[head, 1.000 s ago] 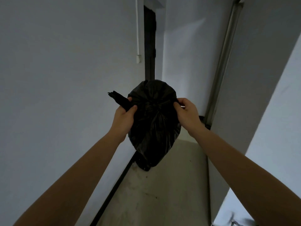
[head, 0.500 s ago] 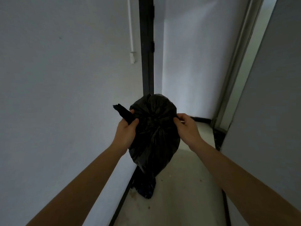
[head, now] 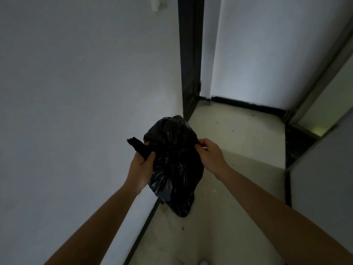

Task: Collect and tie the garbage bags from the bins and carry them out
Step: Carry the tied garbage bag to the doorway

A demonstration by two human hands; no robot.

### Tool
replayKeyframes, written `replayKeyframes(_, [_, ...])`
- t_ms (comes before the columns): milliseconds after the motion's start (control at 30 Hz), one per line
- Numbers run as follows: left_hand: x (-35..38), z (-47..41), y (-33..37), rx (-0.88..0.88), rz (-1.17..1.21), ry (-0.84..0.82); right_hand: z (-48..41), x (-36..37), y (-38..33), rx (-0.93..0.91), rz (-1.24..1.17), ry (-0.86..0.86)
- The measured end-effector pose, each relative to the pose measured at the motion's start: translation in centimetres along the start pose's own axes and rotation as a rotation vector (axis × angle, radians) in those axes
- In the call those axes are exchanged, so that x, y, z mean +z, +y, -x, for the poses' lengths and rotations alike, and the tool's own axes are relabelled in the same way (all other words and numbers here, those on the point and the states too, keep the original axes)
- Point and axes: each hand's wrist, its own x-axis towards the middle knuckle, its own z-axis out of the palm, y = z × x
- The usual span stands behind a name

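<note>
Head view down a dim, narrow corridor: a person holds one black garbage bag (head: pixel 174 165) out in front with two bare arms, the bag hanging in the air above the pale floor (head: pixel 225 150) and close beside the white wall (head: pixel 76 111) on the left. One left hand (head: pixel 142 166) is clenched around a twisted strip (head: pixel 138 147) of the bag's black plastic, which sticks up and to the left out of the fist. One right hand (head: pixel 210 152) pinches a second bit of plastic at the bag's upper right edge between thumb and fingers. Between the two hands the top of the bag is gathered into tight creases; whether a knot is finished there cannot be told in the low light. The bag's rounded bottom tapers to a point that hangs over the one dark baseboard (head: pixel 145 224) running along the foot of the left wall. Ahead stands one dark door frame (head: pixel 190 54), and a second, lighter frame (head: pixel 322 77) slants up the right side.
</note>
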Motion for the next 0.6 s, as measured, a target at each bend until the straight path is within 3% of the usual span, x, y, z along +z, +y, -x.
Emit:
replayKeyframes(200, [2.0, -6.0, -12.5, -0.211, -0.106, 0.055, -6.1, 6.2, 10.6, 0.168, 0.086, -0.160])
replayKeyframes(600, [9.6, -10.9, -55.9, -0.609, -0.338, 0.102, -8.7, 25.8, 49.9, 0.538, 0.258, -0.277])
